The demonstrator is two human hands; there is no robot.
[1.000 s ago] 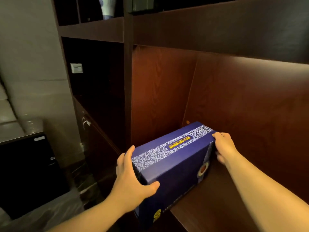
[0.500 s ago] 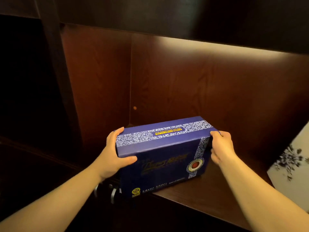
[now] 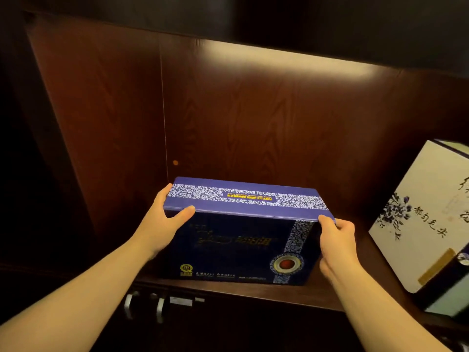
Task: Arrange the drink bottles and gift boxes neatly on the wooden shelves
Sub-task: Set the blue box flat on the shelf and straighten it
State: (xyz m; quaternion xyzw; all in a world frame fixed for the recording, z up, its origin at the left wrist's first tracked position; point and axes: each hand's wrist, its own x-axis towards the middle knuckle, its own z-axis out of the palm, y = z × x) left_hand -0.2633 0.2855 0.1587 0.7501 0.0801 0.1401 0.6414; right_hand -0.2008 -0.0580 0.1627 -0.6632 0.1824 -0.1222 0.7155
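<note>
Blue gift box (image 3: 243, 235) standing on its long edge on the wooden shelf (image 3: 253, 292), front face toward the camera. Left hand (image 3: 162, 224), at 9 o'clock of the box, clasps the upper left corner, thumb across the front face and fingers along the end. Right hand (image 3: 336, 242), at 3 o'clock, grips the upper right corner, forearm extended. White gift box (image 3: 421, 217) leans well apart at 3 o'clock.

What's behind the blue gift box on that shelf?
Behind the blue gift box only the wooden back panel shows. The shelf strip directly behind the box is hidden by it.
</note>
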